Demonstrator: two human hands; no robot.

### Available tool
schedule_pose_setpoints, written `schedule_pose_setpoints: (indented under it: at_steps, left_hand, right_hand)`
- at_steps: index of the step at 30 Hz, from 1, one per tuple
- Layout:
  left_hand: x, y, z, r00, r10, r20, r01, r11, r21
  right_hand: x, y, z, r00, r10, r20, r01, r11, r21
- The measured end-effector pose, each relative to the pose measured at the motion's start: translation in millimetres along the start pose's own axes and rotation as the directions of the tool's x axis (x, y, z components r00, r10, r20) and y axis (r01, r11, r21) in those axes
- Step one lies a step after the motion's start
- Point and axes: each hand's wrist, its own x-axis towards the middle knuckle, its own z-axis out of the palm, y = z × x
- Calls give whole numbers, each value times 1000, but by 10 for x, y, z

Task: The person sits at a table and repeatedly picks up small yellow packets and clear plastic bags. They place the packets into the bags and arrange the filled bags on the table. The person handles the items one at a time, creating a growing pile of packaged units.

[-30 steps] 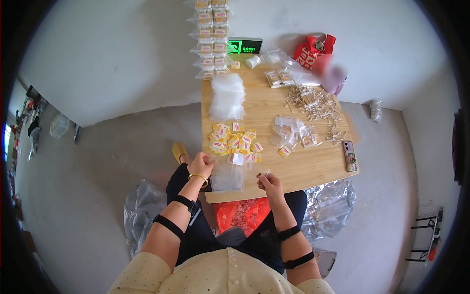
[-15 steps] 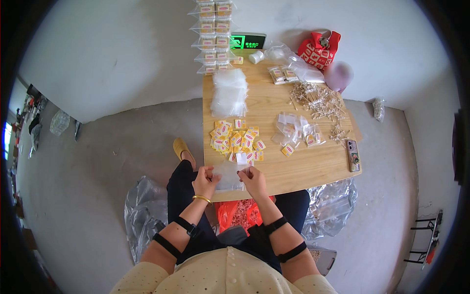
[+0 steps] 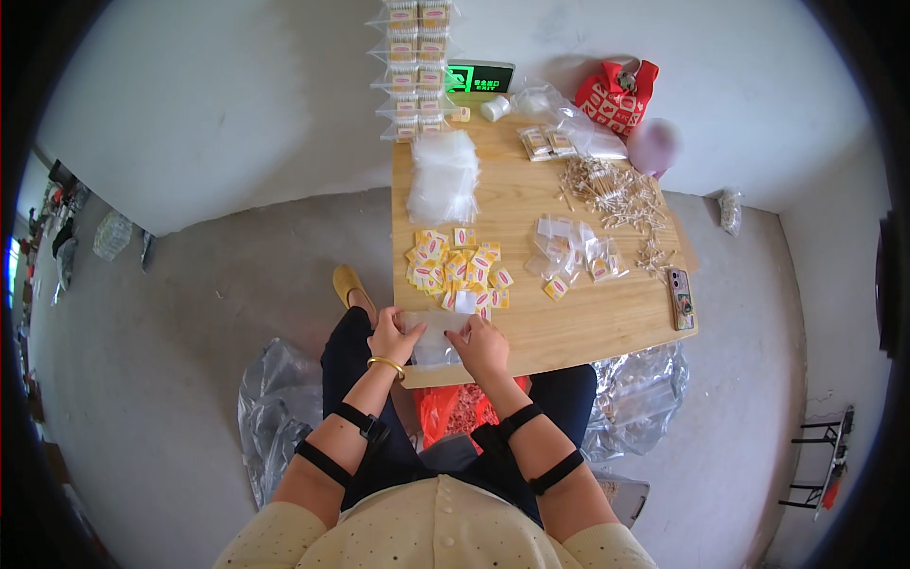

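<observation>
At the table's near edge, a clear plastic bag (image 3: 436, 345) lies flat between my hands. My left hand (image 3: 391, 339) is closed on its left side, thumb on top. On the right side, my right hand (image 3: 483, 349) pinches it, with the fingertips partly hidden. Just beyond the bag is a loose pile of small yellow-and-white cards (image 3: 457, 270), and a blank white one (image 3: 464, 302) lies at its near side. Farther back rests a stack of clear plastic bags (image 3: 444, 178). Small bags with cards inside (image 3: 573, 248) are heaped to the right.
Loose cotton swabs (image 3: 616, 194) spread over the table's right side, with a phone (image 3: 682, 300) nearer. Packed swab bags (image 3: 408, 76) tower at the back left. A red bag (image 3: 618, 100) and a blurred purple object (image 3: 654, 147) stand at the back right. Below sits a red plastic bag (image 3: 455, 415).
Both hands have shifted onto the bag's far part, the right hand turning slightly inward. The bag's far edge now lies flatter between the thumbs.
</observation>
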Motion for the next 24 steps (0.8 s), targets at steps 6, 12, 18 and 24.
schedule_pose_setpoints:
  at_steps: [6, 12, 18, 24]
  left_hand:
    - [13, 352, -209, 985, 93, 144, -50, 960, -274]
    - [36, 469, -647, 905, 103, 412, 339, 410, -847]
    - [20, 523, -1079, 874, 10, 486, 486, 3, -874]
    - [-253, 198, -896, 796, -110, 595, 602, 40, -798]
  right_hand:
    - [88, -13, -186, 979, 183, 93, -188, 981, 48]
    - [65, 240, -459, 980, 188, 69, -200, 946, 253]
    - [152, 50, -310, 979, -206, 13, 200, 962, 184]
    - [371, -161, 66, 971, -204, 122, 216, 972, -92]
